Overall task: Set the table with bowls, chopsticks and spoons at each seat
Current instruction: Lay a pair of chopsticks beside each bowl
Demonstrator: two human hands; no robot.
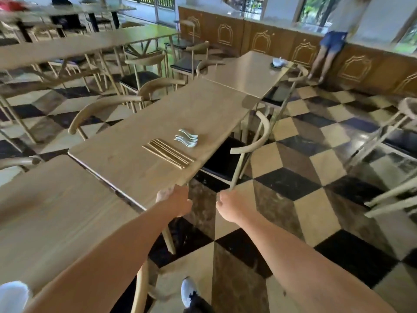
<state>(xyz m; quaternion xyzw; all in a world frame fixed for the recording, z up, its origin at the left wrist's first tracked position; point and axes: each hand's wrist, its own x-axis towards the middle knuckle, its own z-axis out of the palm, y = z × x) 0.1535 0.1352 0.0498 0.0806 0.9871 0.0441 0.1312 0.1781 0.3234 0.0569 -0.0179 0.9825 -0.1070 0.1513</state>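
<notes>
Wooden table in a dining room with a checkered floor. Chopsticks lie bundled near the table's right edge; spoons stacked just beside them at 1 o'clock. Far table at 1 o'clock carries a bowl. Left hand grips the near table corner; right hand is loosely curled, empty, over the floor.

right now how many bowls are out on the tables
1 that I can make out: a white bowl on a dark saucer, at the far table's right edge. The blurred background tables may hide more.
</notes>
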